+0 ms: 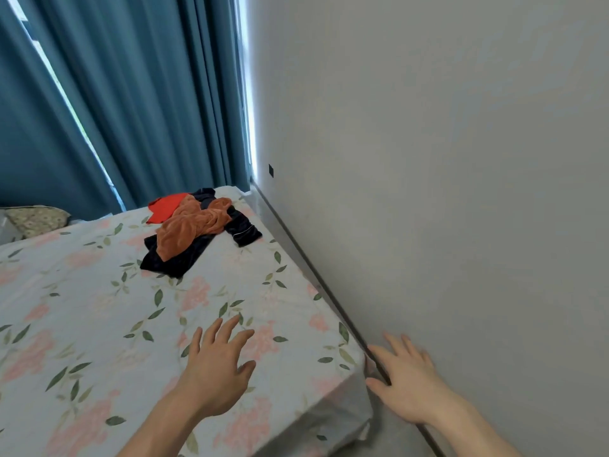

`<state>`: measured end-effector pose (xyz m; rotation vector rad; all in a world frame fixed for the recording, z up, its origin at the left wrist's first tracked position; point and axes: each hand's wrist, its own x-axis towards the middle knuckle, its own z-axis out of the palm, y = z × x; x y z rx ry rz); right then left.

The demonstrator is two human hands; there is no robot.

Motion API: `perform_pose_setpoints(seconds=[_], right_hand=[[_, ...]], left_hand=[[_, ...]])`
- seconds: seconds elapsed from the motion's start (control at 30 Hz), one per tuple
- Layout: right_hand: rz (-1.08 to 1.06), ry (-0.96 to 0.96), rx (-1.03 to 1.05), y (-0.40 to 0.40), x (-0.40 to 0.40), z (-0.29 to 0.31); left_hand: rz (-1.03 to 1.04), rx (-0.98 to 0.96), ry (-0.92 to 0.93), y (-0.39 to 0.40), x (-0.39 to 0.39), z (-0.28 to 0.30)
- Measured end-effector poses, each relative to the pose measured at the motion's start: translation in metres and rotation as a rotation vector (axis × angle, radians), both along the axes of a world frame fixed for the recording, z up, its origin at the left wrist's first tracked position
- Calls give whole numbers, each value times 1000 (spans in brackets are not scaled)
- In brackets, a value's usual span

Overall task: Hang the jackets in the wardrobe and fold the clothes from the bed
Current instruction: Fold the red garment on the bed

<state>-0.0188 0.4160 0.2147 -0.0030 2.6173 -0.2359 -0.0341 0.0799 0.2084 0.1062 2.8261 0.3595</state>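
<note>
Reaching over bed (99, 324) corner, left hand (216, 367), right hand (407, 380), clothes (194, 225) far edge

Floral bedsheet (99, 308), teal curtains (131, 94)

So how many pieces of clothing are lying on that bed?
3 that I can tell, all in one heap at the bed's far corner: a red garment at the back, a rust-orange one on top, a dark navy one beneath. More may be hidden in the heap.

bare forearms, hands (216, 364) (no sleeves)
</note>
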Motion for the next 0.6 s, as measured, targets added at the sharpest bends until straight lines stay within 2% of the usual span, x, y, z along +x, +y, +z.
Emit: perform_pose_setpoints(seconds=[0.6], right_hand=[[68, -50, 5, 120, -203, -3]], left_hand=[[-31, 26, -32, 141, -209, -29]])
